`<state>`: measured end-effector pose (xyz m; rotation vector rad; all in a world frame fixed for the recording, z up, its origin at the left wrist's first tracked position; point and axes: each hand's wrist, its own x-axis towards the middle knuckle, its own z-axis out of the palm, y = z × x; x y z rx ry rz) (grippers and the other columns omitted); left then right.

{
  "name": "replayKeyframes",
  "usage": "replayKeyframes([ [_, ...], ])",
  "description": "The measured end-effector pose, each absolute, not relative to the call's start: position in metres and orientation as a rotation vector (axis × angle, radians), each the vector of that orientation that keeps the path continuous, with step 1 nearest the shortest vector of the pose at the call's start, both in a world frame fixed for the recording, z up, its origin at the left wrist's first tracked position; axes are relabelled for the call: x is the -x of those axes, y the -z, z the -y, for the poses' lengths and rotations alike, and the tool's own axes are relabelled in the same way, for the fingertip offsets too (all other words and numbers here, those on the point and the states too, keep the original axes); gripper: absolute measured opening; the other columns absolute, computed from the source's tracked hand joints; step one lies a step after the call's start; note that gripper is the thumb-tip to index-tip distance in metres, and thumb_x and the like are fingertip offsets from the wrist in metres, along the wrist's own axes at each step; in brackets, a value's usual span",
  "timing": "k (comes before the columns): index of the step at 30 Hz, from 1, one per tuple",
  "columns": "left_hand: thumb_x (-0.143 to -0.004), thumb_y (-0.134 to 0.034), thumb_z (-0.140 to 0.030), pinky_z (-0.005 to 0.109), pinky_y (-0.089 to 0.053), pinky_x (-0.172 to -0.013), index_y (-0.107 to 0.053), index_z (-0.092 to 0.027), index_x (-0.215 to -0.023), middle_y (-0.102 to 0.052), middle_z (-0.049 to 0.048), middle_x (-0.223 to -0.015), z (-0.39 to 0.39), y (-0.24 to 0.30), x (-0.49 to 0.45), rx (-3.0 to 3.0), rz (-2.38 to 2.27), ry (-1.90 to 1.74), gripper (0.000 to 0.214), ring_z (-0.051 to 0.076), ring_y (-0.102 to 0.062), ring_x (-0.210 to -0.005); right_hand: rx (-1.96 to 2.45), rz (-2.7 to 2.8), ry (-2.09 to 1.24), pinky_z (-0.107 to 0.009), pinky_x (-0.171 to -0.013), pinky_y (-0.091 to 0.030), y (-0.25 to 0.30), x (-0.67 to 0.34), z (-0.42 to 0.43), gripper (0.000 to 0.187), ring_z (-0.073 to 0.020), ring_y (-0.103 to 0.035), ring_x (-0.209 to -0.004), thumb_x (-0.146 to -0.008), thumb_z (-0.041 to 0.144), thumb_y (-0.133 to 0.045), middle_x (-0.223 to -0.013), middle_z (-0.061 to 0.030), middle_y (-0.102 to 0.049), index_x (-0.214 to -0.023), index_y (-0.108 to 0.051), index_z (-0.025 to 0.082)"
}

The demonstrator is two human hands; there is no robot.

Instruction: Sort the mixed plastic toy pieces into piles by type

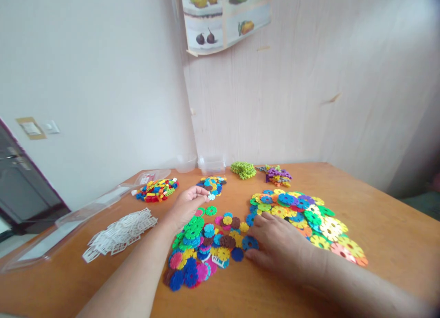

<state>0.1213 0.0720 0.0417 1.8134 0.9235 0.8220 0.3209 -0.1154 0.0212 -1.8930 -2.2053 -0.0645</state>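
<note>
My left hand [188, 205] reaches over the far edge of a pile of small notched plastic discs [192, 228] in green, blue, pink, yellow and brown. Its thumb and fingers pinch a pale blue disc [211, 196], just in front of a smaller heap of discs [216, 185]. My right hand [275, 238] is low over the table, between the small discs and a pile of larger flower-shaped discs [283, 211]. Its fingers and thumb curl around a blue flower-shaped disc [250, 242]; the exact contact is partly hidden.
White plastic lattice pieces [120, 231] and coloured building bricks [156, 189] lie at left. Green connectors [243, 170] and purple and yellow ones [277, 176] sit at the back. Clear containers [212, 164] stand against the wall. A clear lid [153, 176] lies on the wooden table [388, 231].
</note>
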Motion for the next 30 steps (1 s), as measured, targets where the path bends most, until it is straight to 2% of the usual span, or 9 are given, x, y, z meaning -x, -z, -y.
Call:
replayKeyframes([
  [4,-0.074,-0.061,-0.036,0.025,-0.045,-0.066,-0.062,-0.017,-0.091,-0.068,0.0020,-0.083,-0.080,-0.037,-0.118,-1.924,-1.013,-0.839,0.025,0.017,-0.062,-0.077,1.904,2.137,0.001,-0.030,-0.068,-0.036,-0.025,-0.321,0.113,0.022,-0.0209,-0.056,-0.083,-0.080,0.042,-0.062,-0.089,-0.0050,-0.063,-0.086,-0.062,0.021],
  [7,-0.077,-0.058,-0.038,0.026,-0.045,-0.064,-0.063,-0.018,-0.091,-0.068,0.0015,-0.081,-0.088,-0.025,-0.117,-2.089,-1.014,-0.760,0.025,0.017,-0.061,-0.072,1.888,2.038,-0.065,-0.027,-0.063,-0.034,-0.029,-0.327,0.111,0.011,-0.0167,-0.056,-0.075,-0.085,0.033,-0.056,-0.083,-0.0021,-0.064,-0.086,-0.060,0.022],
  [13,-0.078,-0.061,-0.038,0.032,-0.044,-0.087,-0.069,-0.025,-0.099,-0.068,0.0041,-0.109,-0.093,-0.013,-0.115,-2.612,-1.002,-0.642,0.026,0.023,-0.060,-0.103,2.074,1.703,0.181,-0.027,-0.063,-0.033,-0.041,-0.360,0.106,0.022,-0.0181,-0.060,-0.078,-0.094,0.032,-0.043,-0.083,-0.0039,-0.067,-0.087,-0.061,0.022],
  [18,-0.081,-0.058,-0.043,0.037,-0.040,-0.092,-0.069,-0.030,-0.107,-0.066,0.0026,-0.115,-0.083,-0.022,-0.115,-2.807,-1.061,-0.464,0.031,0.026,-0.055,-0.110,2.279,1.660,0.239,-0.028,-0.059,-0.029,-0.039,-0.377,0.103,0.026,-0.0203,-0.062,-0.075,-0.093,0.036,-0.042,-0.080,-0.0050,-0.069,-0.091,-0.064,0.023],
  [24,-0.082,-0.057,-0.042,0.039,-0.036,-0.092,-0.070,-0.033,-0.107,-0.065,0.0029,-0.118,-0.081,-0.022,-0.116,-2.834,-1.092,-0.427,0.029,0.028,-0.051,-0.114,2.359,1.720,0.416,-0.031,-0.062,-0.030,-0.037,-0.376,0.101,0.029,-0.0242,-0.061,-0.079,-0.094,0.036,-0.041,-0.084,-0.0095,-0.069,-0.101,-0.064,0.021],
  [30,-0.081,-0.058,-0.041,0.041,-0.034,-0.093,-0.070,-0.033,-0.104,-0.065,0.0031,-0.116,-0.084,-0.018,-0.115,-2.801,-1.090,-0.445,0.027,0.029,-0.051,-0.113,2.132,1.922,0.452,-0.035,-0.074,-0.034,-0.044,-0.359,0.107,0.029,-0.0244,-0.054,-0.089,-0.095,0.031,-0.041,-0.086,-0.0093,-0.064,-0.092,-0.069,0.022],
])
